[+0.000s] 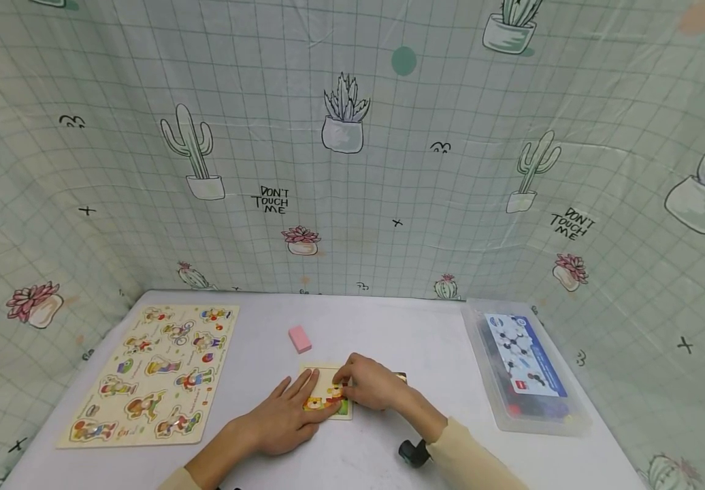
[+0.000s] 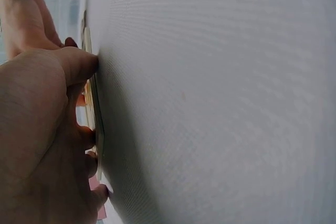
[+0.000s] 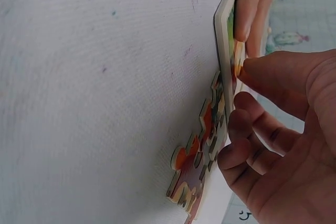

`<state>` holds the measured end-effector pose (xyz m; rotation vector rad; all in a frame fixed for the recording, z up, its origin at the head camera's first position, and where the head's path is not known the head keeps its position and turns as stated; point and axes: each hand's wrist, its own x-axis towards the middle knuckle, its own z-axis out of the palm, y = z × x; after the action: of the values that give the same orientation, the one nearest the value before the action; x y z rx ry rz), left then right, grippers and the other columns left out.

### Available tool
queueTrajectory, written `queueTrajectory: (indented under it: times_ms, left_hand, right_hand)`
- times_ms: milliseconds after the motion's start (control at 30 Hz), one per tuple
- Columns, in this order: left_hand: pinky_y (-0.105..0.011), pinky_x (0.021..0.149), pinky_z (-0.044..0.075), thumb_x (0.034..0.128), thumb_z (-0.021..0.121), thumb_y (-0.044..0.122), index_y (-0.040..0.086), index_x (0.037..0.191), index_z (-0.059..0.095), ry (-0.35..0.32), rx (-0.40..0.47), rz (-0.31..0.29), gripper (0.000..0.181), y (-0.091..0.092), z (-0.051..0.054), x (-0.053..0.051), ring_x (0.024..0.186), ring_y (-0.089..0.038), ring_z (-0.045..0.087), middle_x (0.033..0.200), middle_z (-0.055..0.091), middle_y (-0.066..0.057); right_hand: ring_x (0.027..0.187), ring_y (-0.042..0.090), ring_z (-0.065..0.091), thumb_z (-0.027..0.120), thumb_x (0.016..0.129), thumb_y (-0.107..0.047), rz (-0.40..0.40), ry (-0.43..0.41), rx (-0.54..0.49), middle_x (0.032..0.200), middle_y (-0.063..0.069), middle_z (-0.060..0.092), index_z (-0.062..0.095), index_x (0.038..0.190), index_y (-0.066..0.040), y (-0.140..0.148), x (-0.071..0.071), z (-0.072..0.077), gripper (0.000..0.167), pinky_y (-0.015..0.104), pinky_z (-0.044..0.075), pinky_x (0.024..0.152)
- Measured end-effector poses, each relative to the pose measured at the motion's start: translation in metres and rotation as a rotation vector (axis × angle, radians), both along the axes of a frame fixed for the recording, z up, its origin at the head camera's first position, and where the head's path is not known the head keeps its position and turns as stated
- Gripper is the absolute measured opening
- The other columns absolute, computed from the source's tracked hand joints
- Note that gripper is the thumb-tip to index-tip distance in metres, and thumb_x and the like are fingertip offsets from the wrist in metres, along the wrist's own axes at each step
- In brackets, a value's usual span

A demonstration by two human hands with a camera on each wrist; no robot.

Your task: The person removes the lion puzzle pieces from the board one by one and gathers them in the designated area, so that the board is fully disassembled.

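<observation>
Across the left part of the puzzle tray: left hand, palm down, fingers spread and nearly straight, tips resting on the tray, thumb low by its near edge; laid so, it seems, to keep a light board from sliding

Over the right part of the tray: right hand, thumb and forefinger pinching a puzzle piece, remaining fingers curled; a fingertip grip that probably suits so small and thin an item; whether the piece is seated or raised, cannot tell

Inside the tray, toward its near edge: laid pieces with yellow animal print, partly covered by the left hand; one left finger lies along them, perhaps to stop them shifting

Just right of the tray, on the table: loose pieces, close together, mostly hidden from the head view by the right hand; a spot that likely gives that hand a short reach

Beyond the tray, slightly left: pink block, apart from both hands

Well left of the tray: picture board with printed figures, flat; its distance probably leaves working room

Well right of the tray: plastic box, labelled, likewise out of the way

Nearer than the tray and to its right, beside the sleeve: black object, purpose unclear
</observation>
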<state>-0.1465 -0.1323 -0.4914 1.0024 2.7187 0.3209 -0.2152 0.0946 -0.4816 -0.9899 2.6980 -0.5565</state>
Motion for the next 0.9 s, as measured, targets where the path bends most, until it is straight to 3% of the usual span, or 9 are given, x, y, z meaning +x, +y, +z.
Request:
queueTrajectory:
  times_ms: [433, 900]
  left_hand:
    - [-0.064, 0.116, 0.021, 0.1061, 0.045, 0.035, 0.039, 0.153, 0.041, 0.001, 0.026, -0.011, 0.048, -0.0009, -0.0001, 0.0007, 0.153, -0.041, 0.014, 0.164, 0.017, -0.026]
    - [-0.061, 0.117, 0.021, 0.1063, 0.043, 0.036, 0.042, 0.154, 0.04, -0.001, 0.004, 0.002, 0.048, 0.0006, 0.0035, 0.0012, 0.154, -0.037, 0.014, 0.165, 0.017, -0.023]
  right_hand:
    - [0.076, 0.004, 0.049, 0.07, 0.093, -0.014, -0.006, -0.002, -0.016, 0.098, -0.004, 0.06, 0.076, 0.106, -0.014, -0.0005, -0.001, -0.001, 0.015, 0.021, 0.045, 0.072]
    - [0.075, 0.005, 0.049, 0.069, 0.092, -0.013, -0.018, 0.007, -0.024, 0.096, -0.004, 0.06, 0.075, 0.103, -0.013, -0.0019, -0.0009, 0.0004, 0.013, 0.022, 0.045, 0.07]
